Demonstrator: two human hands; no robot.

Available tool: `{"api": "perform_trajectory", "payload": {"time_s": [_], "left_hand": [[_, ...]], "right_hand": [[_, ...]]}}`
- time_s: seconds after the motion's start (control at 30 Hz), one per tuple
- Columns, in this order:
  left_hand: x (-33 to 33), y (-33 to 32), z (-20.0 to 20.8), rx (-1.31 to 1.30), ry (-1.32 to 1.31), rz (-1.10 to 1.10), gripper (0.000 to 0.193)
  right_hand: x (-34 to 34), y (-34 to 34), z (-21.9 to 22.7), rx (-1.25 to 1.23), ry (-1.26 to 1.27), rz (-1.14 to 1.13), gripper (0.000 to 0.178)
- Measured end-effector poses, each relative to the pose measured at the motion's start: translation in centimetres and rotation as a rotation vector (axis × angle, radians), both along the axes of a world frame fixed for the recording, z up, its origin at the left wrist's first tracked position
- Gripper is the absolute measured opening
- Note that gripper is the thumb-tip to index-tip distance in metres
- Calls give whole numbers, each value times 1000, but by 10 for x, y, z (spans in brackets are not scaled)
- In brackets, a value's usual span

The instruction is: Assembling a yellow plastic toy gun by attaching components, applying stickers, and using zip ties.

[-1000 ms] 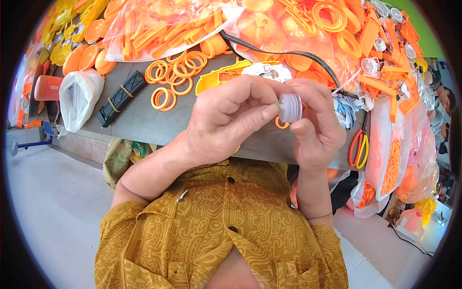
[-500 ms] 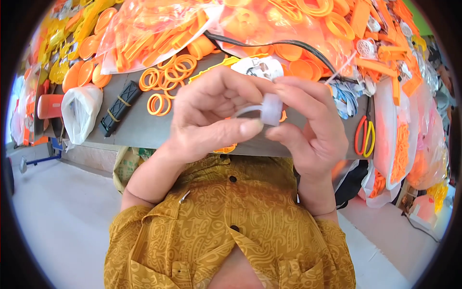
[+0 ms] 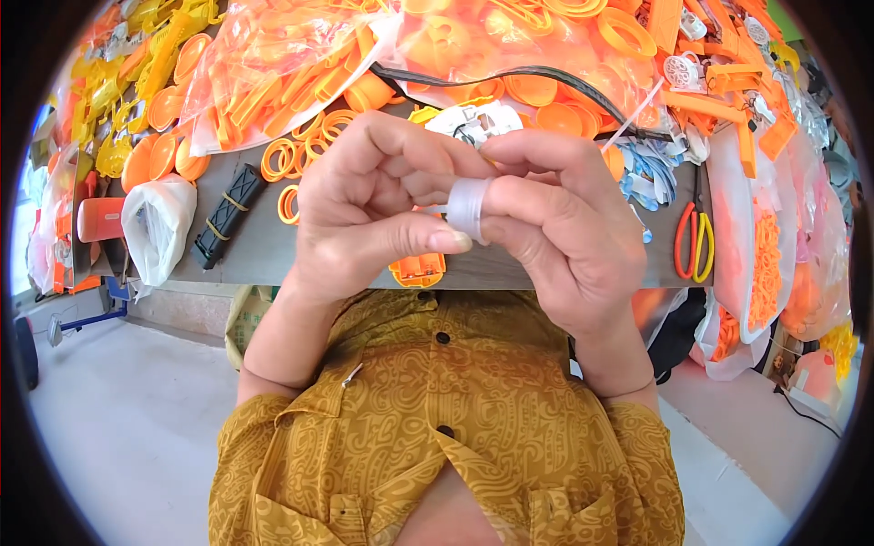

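Note:
A small translucent white plastic cap [image 3: 468,207] is pinched between both hands, close to the camera and above the table's front edge. My left hand [image 3: 364,205] presses its thumb against the cap's left side, fingers curled over it. My right hand [image 3: 564,227] grips the cap from the right with thumb and fingers. Under the hands a small orange plastic part [image 3: 417,269] lies at the table's edge, partly hidden.
The grey table [image 3: 264,246] is crowded with orange plastic rings [image 3: 300,146], clear bags of orange parts [image 3: 273,64], a black strap piece [image 3: 229,214], a white bag [image 3: 157,227] and orange-handled scissors [image 3: 694,241]. More bags of orange parts [image 3: 765,246] hang at the right.
Both hands have come closer to the camera with the cap, and the cap has turned so that its side faces me.

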State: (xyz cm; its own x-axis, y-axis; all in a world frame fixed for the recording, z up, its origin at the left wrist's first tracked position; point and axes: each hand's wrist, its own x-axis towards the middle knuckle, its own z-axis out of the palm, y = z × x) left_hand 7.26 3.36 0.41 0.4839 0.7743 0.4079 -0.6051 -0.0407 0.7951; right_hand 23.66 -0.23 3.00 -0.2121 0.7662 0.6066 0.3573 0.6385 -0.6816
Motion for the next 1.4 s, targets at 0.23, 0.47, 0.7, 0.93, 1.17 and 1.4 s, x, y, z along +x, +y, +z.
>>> {"api": "perform_trajectory", "payload": {"time_s": [0.23, 0.47, 0.7, 0.93, 1.17, 1.4], "left_hand": [[-1, -3, 10, 207, 309, 127, 38], [-7, 15, 14, 562, 730, 238, 41], [4, 27, 7, 682, 823, 308, 41], [0, 28, 0, 735, 777, 457, 49], [0, -38, 20, 410, 344, 221, 27], [117, -83, -49, -963, 87, -702, 43]], "right_hand": [[-2, -2, -3, -42, -49, -60, 10], [19, -7, -6, -104, -11, -160, 4], [59, -3, -10, -449, 199, -32, 17], [5, 34, -15, -419, 168, 68, 26], [27, 71, 14, -14, -610, 328, 21], [3, 31, 79, -322, -855, 223, 19]]}}
